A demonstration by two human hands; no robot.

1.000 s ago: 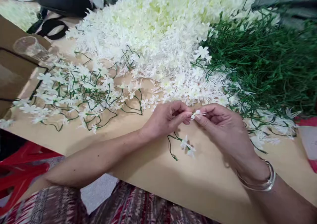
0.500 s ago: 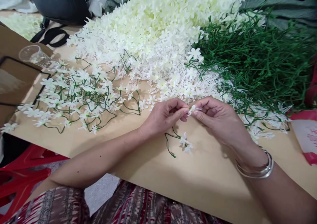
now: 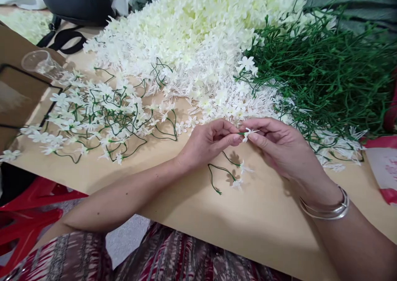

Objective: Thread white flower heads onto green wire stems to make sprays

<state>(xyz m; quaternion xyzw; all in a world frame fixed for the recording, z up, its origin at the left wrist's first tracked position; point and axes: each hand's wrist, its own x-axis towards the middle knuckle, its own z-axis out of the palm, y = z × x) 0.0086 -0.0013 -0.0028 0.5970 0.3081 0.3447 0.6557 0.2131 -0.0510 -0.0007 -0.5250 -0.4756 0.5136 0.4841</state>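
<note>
Cardboard (image 3: 18, 45), brown and upright, stands at the far left of what I see, with a clear plastic cup (image 3: 46, 66) tilted beside it. Next comes a loose spread of white five-petalled blossoms on thin green stems (image 3: 102, 115), lying on the pale wooden worktop (image 3: 186, 206). Beyond it, a large mound of loose white and cream blossoms (image 3: 186, 32) reaches across the middle.

I have the left hand (image 3: 203, 146) near the centre, its fingers pinched on a slim green plastic stem (image 3: 242, 133). Just below, two small stemmed white blossoms (image 3: 237, 184) rest over the worktop; one stem runs up towards that hand, though I cannot tell whether it joins the held piece. Between the hands sits a single white blossom (image 3: 247, 134), grasped at the fingertips of the right hand (image 3: 287, 148), which has silver bangles (image 3: 336, 211) at the wrist.

What has just changed is that green now shows between the left fingertips and the blossom; I judge the two parts to be lined up or joined. Further right lie a dense green heap of plastic stems (image 3: 328, 74) and a red-and-white packet (image 3: 383, 169).
</note>
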